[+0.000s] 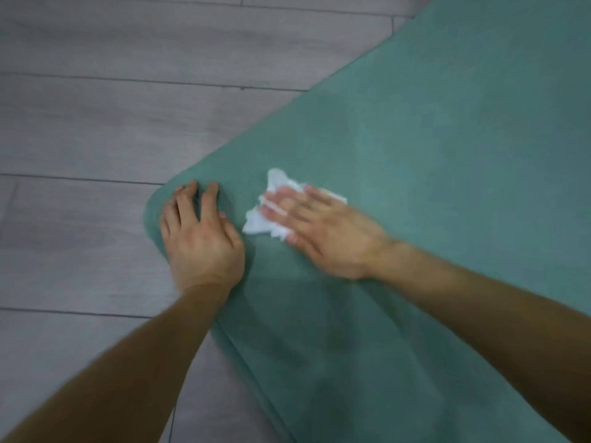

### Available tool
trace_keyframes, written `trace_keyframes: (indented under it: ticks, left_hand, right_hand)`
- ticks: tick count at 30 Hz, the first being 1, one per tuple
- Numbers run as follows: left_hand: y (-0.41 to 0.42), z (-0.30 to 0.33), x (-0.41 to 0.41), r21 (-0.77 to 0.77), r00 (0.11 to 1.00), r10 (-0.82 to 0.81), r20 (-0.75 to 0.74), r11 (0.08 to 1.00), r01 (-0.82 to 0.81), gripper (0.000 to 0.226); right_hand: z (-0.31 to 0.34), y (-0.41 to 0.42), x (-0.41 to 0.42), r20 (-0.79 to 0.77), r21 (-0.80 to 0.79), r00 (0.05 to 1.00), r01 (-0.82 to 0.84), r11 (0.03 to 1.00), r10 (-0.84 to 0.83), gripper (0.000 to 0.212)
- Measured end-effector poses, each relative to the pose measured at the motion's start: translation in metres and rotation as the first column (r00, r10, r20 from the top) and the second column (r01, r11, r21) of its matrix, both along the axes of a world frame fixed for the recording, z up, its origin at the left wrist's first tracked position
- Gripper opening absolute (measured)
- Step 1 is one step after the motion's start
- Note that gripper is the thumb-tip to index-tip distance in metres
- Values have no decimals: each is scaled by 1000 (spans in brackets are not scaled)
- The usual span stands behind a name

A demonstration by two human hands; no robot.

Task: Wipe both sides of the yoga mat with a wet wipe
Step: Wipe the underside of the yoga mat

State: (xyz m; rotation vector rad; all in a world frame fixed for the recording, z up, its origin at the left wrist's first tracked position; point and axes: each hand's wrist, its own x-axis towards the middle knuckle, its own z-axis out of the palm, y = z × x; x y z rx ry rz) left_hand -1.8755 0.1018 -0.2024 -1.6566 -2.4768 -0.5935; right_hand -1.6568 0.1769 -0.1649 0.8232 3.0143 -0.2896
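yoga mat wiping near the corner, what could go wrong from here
The wet wipe is bunched up under the flat right hand, so it may miss strips of the yoga mat. The left hand pins the corner, so the patch under it could go unwiped. Near the edge, the wipe may slide onto the floor and pick up dirt.

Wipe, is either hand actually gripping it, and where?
No. The right hand presses flat on the wipe's middle; the left hand rests on the mat's corner.
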Motion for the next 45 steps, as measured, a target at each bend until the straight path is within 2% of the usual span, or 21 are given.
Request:
trace_keyframes:
  ticks: [3, 5, 6, 8, 10, 12, 15, 17, 19, 21, 22, 24, 26, 28, 29, 31, 34, 36, 40, 42, 45]
  left_hand:
    - [2, -2, -1, 2, 1000, 3, 4, 1000, -3, 47]
    - [1, -4, -2, 2, 1000, 5, 10, 1000, -5, 47]
    - [4, -3, -1, 1, 1000, 1, 18, 1000, -1, 47]
    - [-1, -2, -2, -11, 1000, -1, 12, 1000, 1, 49]
    - [1, -4, -4, -8, 1000, 0, 8, 1000, 0, 49]
    - [0, -4, -3, -6, 1000, -6, 16, 1000, 6, 49]
    - [2, -5, -3, 7, 1000, -3, 12, 1000, 3, 49]
    - [2, -6, -4, 4, 1000, -2, 16, 1000, 2, 49]
    - [1, -6, -4, 2, 1000, 2, 21, 1000, -2, 49]
    - [0, -6, -5, 5, 1000, -2, 24, 1000, 2, 50]
    - [0, -6, -4, -1, 1000, -6, 25, 1000, 6, 50]
    - [2, -7, -5, -12, 1000, -5, 16, 1000, 5, 51]
    - [2, -7, -6, -12, 1000, 1, 6, 1000, -1, 50]
    - [1, -7, -5, -12, 1000, -6, 6, 1000, 6, 50]
    - [1, -7, -6, -17, 1000, -11, 7, 1000, 11, 50]
    - [2, -6, -6, -31, 1000, -3, 10, 1000, 3, 50]
    - [1, -6, -6, -43, 1000, 11, 12, 999, -10, 50]
    - [3, -7, -6, -23, 1000, 8, 13, 1000, -8, 49]
    - [4, -9, -10, -18, 999, 18, 31, 1000, -18, 47]
    - [6, -9, -10, -15, 999, 12, 29, 1000, -12, 49]
    - [7, -7, -9, -43, 1000, -1, 7, 999, 2, 51]
  right_hand:
    - [3, 98, 13, 58, 35, 890, 451, 892, -453, 62]
    - [-1, 89, -6, 67, -13, 824, 565, 825, -563, 69]
    - [0, 62, -16, 40, -26, 859, 511, 859, -510, 72]
    - [-4, -22, -21, -27, -69, 985, 167, 984, -169, 75]
    - [-3, -41, 0, -41, -79, 998, -59, 995, 56, 74]
    - [-1, 11, 19, 2, -42, 994, 108, 993, -108, 73]
    - [2, 90, 25, 82, -49, 854, 519, 853, -514, 78]
    - [-1, 55, 3, 31, -77, 822, 569, 818, -569, 79]
    - [-5, -25, -6, -45, -94, 972, 227, 969, -232, 78]
    - [-2, -63, 12, -45, -111, 992, -125, 986, 121, 72]
    - [-1, -47, 25, -48, -86, 988, -152, 985, 149, 69]
    - [1, 20, 44, 28, -42, 991, 132, 990, -130, 71]
    - [3, 80, 57, 116, -22, 889, 448, 894, -443, 78]
    - [-2, 76, 51, 86, -53, 810, 585, 809, -580, 84]
    - [-3, 47, 43, 45, -57, 819, 574, 817, -573, 86]
    - [-2, -38, 34, -46, -93, 918, 390, 916, -395, 87]
    - [2, -108, 49, -47, -114, 984, 164, 980, -171, 81]
    - [-2, -61, 52, -51, -55, 955, 290, 955, -293, 76]
    - [-5, 45, 29, 37, -69, 768, 640, 765, -639, 81]
    - [-11, 22, 24, 33, -67, 775, 632, 772, -632, 85]
    - [-4, -110, 44, -87, -91, 925, 363, 928, -370, 87]
